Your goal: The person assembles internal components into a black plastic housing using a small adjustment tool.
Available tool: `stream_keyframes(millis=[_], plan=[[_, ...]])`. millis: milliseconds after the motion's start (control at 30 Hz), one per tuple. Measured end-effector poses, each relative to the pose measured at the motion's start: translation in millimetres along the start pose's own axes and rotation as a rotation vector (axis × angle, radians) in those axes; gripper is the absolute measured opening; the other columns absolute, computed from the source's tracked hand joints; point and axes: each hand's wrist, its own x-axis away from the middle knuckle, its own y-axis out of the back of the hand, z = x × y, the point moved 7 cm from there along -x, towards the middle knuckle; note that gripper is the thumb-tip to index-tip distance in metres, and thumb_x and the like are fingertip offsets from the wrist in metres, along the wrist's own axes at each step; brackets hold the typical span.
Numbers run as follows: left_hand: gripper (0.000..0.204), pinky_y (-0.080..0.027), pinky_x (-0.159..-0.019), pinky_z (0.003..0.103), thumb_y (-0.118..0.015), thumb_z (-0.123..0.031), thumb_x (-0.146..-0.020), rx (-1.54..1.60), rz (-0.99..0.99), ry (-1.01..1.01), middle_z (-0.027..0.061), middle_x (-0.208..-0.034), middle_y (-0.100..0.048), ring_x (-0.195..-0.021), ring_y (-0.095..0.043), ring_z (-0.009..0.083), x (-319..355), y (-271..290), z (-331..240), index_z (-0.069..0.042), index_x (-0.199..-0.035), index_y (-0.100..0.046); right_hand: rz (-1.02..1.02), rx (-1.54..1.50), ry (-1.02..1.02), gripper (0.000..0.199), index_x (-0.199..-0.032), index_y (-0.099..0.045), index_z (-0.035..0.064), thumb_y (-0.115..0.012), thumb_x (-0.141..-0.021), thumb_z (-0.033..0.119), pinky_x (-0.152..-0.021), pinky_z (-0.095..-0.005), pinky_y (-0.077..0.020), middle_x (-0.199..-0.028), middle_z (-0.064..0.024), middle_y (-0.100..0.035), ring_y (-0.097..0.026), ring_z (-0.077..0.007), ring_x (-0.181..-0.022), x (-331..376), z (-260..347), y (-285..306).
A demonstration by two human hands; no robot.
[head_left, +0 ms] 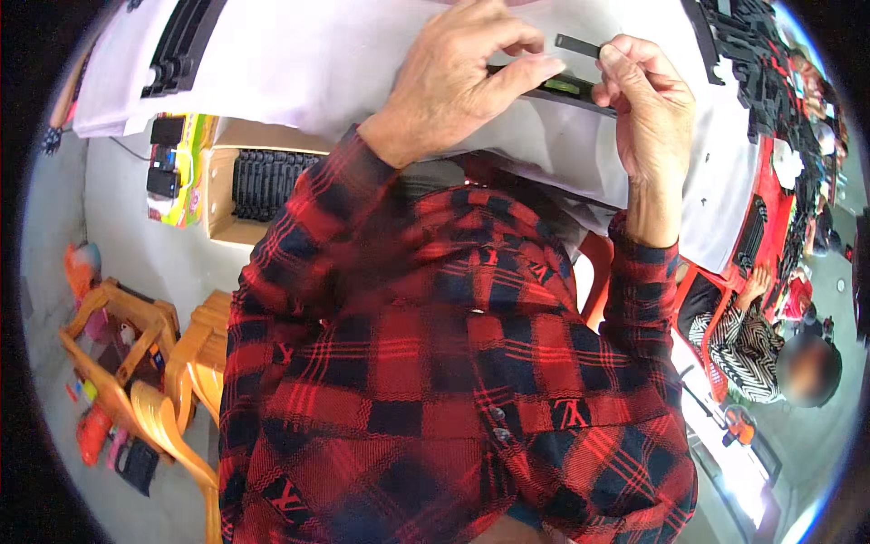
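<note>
My right hand (648,104) pinches a short, flat dark strip (576,45) between thumb and fingertips, and the strip points to the left over the white-covered table. Just below it lies a long black bar (591,102) with a small green window (564,86) in it, like a spirit level. The lower fingers of my right hand come close to the bar's right part; whether they touch it I cannot tell. My left hand (453,82) is over the bar's left end, thumb and curved fingers apart, with nothing visible between them. It hides part of the bar.
Black slotted parts (186,41) lie on the table's far left, and many black pieces (757,54) are heaped at the right. Below the table's left edge stands a cardboard box (220,195) of black parts. Wooden chairs (168,417) are at lower left; another person (748,349) sits at right.
</note>
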Motion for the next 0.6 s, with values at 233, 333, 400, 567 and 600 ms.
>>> stream_keyframes(millis=[233,333,400,567,600], plan=[[0.042,-0.042,-0.093,0.041,-0.084,-0.021,-0.073,-0.392,0.106,-0.156,0.0057,-0.103,-0.064,-0.104,-0.059,0.0285,12,-22,7,-0.008,-0.11,-0.07,-0.095,0.188,-0.183,0.007,-0.096,-0.074,0.0029,-0.075,-0.091,0.008,-0.051,-0.0195,-0.0414,-0.076,0.002,-0.066,-0.053,-0.0038,-0.058,11,-10,36],[0.044,-0.042,-0.095,0.042,-0.084,-0.021,-0.072,-0.432,0.117,-0.14,0.0057,-0.104,-0.065,-0.106,-0.061,0.0283,10,-28,11,-0.008,-0.111,-0.07,-0.066,0.272,-0.252,0.007,-0.093,-0.074,0.0047,-0.076,-0.09,0.01,-0.048,-0.0194,-0.0372,-0.069,0.0054,-0.062,-0.049,-0.0026,-0.053,14,-21,36],[0.042,-0.042,-0.095,0.042,-0.084,-0.021,-0.072,-0.457,0.18,-0.105,0.0052,-0.103,-0.065,-0.105,-0.061,0.0288,8,-31,12,-0.008,-0.11,-0.071,-0.053,0.368,-0.26,0.007,-0.092,-0.074,0.005,-0.076,-0.091,0.011,-0.049,-0.02,-0.0358,-0.068,0.0056,-0.061,-0.047,-0.0015,-0.055,15,-22,33],[0.039,-0.043,-0.093,0.041,-0.084,-0.02,-0.072,-0.437,0.197,-0.1,0.0045,-0.099,-0.065,-0.101,-0.061,0.0289,12,-37,18,-0.009,-0.107,-0.072,-0.07,0.489,-0.206,0.007,-0.091,-0.075,0.0045,-0.076,-0.091,0.011,-0.052,-0.0203,-0.0372,-0.07,0.0044,-0.064,-0.048,-0.0021,-0.059,13,-20,27],[0.038,-0.043,-0.092,0.041,-0.084,-0.02,-0.072,-0.423,0.192,-0.088,0.0045,-0.096,-0.064,-0.099,-0.061,0.029,12,-37,19,-0.009,-0.106,-0.072,-0.072,0.501,-0.194,0.007,-0.091,-0.075,0.0044,-0.075,-0.091,0.011,-0.051,-0.0208,-0.038,-0.071,0.0041,-0.064,-0.049,-0.0025,-0.058,13,-19,26]])
